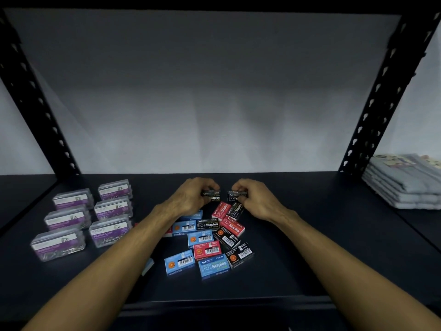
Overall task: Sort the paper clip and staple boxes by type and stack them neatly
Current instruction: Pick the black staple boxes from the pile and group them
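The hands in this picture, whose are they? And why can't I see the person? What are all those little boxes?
There is no machine here. A person wears a camera on their head, so you see what they see: their own two arms reaching onto a dark shelf.

The left hand pinches one black staple box, and the right hand pinches another black box, side by side at the back of the heap.

In front of the hands lies a jumbled pile of staple boxes, blue, red and black. To the left stand clear paper clip boxes with purple labels, already in neat stacks. At the far right lies a pile of folded papers.
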Demonstrator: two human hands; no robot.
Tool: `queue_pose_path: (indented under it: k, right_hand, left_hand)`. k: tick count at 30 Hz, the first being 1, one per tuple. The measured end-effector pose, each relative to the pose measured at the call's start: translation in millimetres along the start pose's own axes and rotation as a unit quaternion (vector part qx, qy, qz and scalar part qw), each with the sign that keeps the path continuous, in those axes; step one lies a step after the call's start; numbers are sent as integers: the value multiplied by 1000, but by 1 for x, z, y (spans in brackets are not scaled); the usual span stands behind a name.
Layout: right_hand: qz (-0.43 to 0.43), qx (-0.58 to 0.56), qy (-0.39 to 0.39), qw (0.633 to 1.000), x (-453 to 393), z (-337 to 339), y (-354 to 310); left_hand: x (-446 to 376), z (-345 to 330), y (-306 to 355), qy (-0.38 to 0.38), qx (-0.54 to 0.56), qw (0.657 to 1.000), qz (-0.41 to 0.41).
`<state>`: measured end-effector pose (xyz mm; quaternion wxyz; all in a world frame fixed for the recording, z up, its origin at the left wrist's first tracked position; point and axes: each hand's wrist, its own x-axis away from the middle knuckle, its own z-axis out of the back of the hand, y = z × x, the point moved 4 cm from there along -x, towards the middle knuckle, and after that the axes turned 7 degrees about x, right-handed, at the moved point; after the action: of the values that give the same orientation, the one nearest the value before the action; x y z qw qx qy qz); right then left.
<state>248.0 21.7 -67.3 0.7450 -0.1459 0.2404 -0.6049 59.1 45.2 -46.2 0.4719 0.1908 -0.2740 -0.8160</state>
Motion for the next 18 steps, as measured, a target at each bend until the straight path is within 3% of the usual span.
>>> queue_pose_path:
  k: [10, 18]
  right_hand:
    - [-14, -14, 12, 1000, 2, 15, 15]
    - [-67, -12, 53, 996, 42, 58, 71]
  left_hand:
    - [-8, -4, 10, 6, 62, 998, -7]
    - [-40, -40, 53, -17, 60, 997, -39]
